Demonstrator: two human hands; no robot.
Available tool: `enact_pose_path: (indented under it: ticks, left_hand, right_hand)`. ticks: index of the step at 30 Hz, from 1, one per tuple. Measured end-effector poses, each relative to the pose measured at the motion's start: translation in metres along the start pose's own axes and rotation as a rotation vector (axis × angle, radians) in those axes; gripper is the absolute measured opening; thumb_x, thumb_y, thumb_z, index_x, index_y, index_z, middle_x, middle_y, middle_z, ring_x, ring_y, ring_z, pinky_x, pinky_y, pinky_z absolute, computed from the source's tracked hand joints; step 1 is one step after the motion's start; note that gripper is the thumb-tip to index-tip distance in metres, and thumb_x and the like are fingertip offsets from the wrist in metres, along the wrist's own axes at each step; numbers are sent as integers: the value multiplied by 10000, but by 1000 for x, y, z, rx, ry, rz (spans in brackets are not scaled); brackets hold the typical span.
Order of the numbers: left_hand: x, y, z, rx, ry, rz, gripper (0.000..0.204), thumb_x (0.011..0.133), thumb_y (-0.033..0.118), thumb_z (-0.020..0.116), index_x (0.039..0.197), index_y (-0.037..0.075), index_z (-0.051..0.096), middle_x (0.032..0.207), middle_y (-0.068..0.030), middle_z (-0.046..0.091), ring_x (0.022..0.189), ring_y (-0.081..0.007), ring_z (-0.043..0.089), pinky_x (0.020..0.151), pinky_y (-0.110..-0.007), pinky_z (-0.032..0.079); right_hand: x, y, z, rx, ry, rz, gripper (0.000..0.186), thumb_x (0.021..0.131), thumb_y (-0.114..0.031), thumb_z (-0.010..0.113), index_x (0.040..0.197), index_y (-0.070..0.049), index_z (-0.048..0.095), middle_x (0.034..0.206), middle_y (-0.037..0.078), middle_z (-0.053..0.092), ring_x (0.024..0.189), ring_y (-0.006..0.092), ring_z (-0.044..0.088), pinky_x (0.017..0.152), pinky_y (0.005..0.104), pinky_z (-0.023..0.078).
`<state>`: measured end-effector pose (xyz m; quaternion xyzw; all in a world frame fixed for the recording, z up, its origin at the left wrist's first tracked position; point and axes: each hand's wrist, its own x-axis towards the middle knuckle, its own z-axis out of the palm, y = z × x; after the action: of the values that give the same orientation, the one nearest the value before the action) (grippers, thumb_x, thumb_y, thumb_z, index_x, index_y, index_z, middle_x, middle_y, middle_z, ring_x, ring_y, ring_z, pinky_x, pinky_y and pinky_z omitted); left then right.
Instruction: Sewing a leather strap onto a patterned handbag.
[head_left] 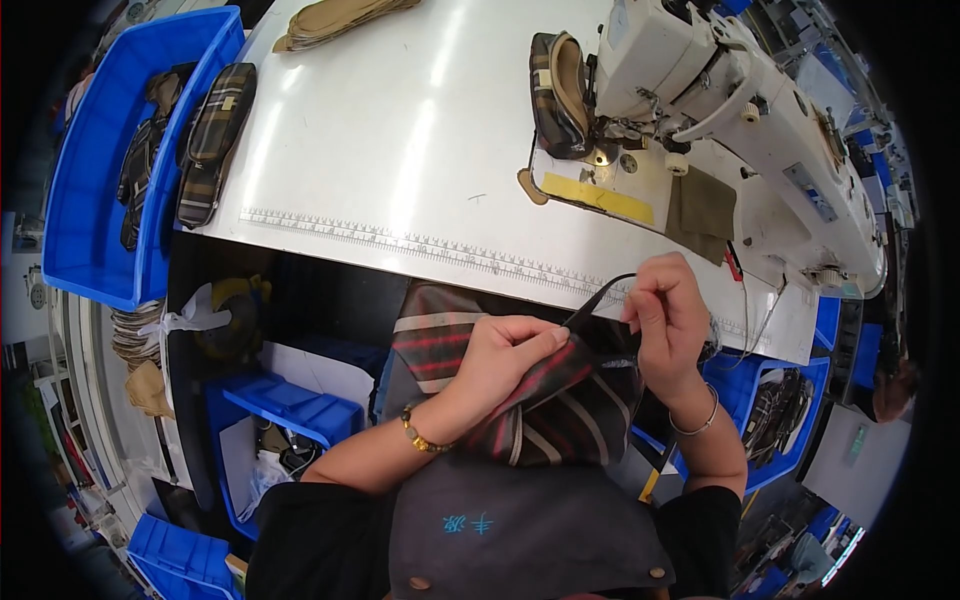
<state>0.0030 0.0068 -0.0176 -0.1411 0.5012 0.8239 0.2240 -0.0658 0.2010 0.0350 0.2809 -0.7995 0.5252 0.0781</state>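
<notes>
Over my lap lies brown cloth with red and pale stripes (pixel 545 420). My left hand (pixel 510 360) is closed, thumb against fingers, on a narrow black strip (pixel 592 308) just above this cloth. From that pinch the strip rises to the right and thins toward my right hand (pixel 668 315). The right hand is raised beside the table edge, its fingers curled and pinched together near the strip's thin end. What exactly sits between those fingertips is too small to make out.
A white sewing machine (pixel 740 110) stands on the white table (pixel 400 130) at the right. A plaid slipper-shaped piece (pixel 560 100) lies by its needle. More plaid pieces (pixel 213 145) lie beside a blue bin (pixel 95 200) at the left. Another blue bin (pixel 805 430) is at my right.
</notes>
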Motion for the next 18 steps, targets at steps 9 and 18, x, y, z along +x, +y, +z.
enact_pose_path:
  ticks: [9, 18]
  left_hand:
    - [0, 1, 2, 90, -84, 36, 210, 980, 117, 697, 1134, -23, 719, 985, -22, 738, 837, -41, 629, 751, -201, 508]
    - [-5, 13, 6, 159, -15, -3, 202, 994, 126, 682, 1137, -14, 710, 911, 22, 707, 768, 2, 564, 660, -168, 443]
  right_hand:
    - [2, -17, -17, 944, 29, 594, 152, 1073, -164, 501, 1023, -29, 452, 824, 78, 548, 542, 72, 515, 481, 202, 449]
    - [-15, -52, -42, 636, 259, 370, 188, 1056, -161, 547, 984, -46, 417, 772, 55, 461, 528, 37, 307, 443, 176, 327]
